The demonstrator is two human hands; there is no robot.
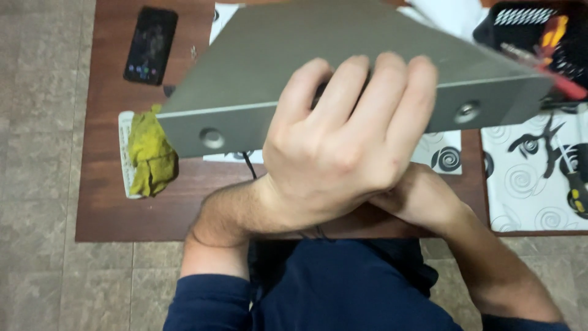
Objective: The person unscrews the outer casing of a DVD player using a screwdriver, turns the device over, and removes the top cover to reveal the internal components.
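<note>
Here left hand (pixel 343 147) clamps grey metal case (pixel 294 55); right hand (pixel 416 199) beneath, grip unclear; phone (pixel 150 45), yellow cloth (pixel 150 156) nearby.

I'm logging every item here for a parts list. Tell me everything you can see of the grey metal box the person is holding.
The grey metal box is a flat, matte casing like sheet metal, held tilted above the brown table. Its near side wall shows two round fasteners. The left hand wraps fingers over that edge; the right hand sits underneath, mostly hidden. Its far corners run out of view.

Grey box (pixel 294 55), yellow rag (pixel 150 153), swirl-patterned white cloth (pixel 527 184).
</note>
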